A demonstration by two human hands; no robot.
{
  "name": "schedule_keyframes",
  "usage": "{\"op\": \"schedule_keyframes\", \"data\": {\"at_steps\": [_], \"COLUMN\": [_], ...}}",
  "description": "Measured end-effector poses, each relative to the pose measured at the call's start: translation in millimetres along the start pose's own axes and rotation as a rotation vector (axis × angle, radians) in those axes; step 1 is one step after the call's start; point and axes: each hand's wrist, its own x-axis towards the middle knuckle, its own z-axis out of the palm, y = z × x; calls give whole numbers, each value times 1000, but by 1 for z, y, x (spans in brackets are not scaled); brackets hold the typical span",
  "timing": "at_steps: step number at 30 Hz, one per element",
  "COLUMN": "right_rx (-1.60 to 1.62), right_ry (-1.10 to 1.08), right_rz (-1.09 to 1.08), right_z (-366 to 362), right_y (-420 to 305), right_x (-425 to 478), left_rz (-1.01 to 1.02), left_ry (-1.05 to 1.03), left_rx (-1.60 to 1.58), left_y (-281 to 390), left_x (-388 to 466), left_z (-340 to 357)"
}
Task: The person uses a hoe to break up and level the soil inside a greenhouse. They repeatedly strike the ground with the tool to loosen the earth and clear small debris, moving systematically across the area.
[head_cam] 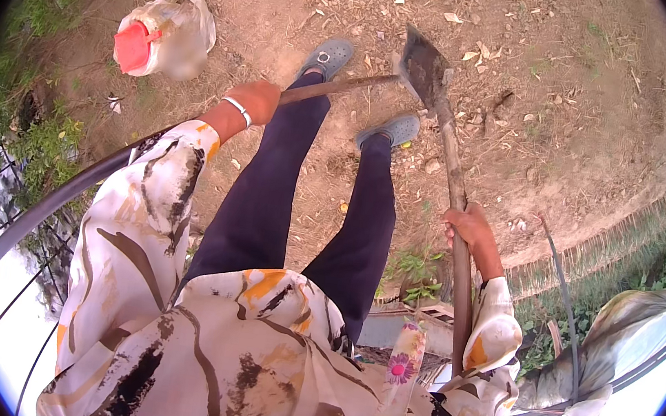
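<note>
My left hand, with a pale bangle at the wrist, is closed around a long wooden handle. This handle slants from the lower left up to the middle; its far end meets a flat metal blade, and what head it carries is hard to tell. My right hand grips another wooden shaft. That shaft runs up to a broad, dark, soil-stained metal blade, like a hoe or shovel. The blade is at the ground, ahead of my feet in grey clogs.
A white plastic bag with a red plastic item sits on the dry soil at upper left. Leafy shrubs and wires border the left. At right are a grass strip, a thin upright stick and a draped sheet.
</note>
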Motion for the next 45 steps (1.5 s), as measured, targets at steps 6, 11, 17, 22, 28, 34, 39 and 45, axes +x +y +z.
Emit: {"op": "schedule_keyframes", "data": {"at_steps": [6, 11, 17, 22, 28, 34, 39, 45], "right_rx": [61, -139, -70, -29, -73, -45, 41, -150], "right_ry": [-10, 27, 7, 7, -40, 11, 12, 25], "right_rz": [13, -77, -21, 29, -28, -42, -98, -77], "right_z": [2, 10, 2, 1, 1, 4, 15, 17], "right_y": [-6, -18, 6, 7, -20, -5, -14, -44], "right_x": [0, 23, 4, -4, 20, 10, 12, 32], "left_rz": [-34, -14, 10, -60, -43, -22, -40, -47], "left_ry": [58, 59, -26, 30, 92, 24, 49, 104], "left_rx": [-46, -36, -6, -19, -14, -9, -29, 10], "left_y": [0, 1, -4, 1, 5, 1, 5, 5], "left_x": [2, 1, 4, 1, -1, 2, 0, 2], "left_z": [14, 13, 8, 13, 19, 17, 12, 17]}}
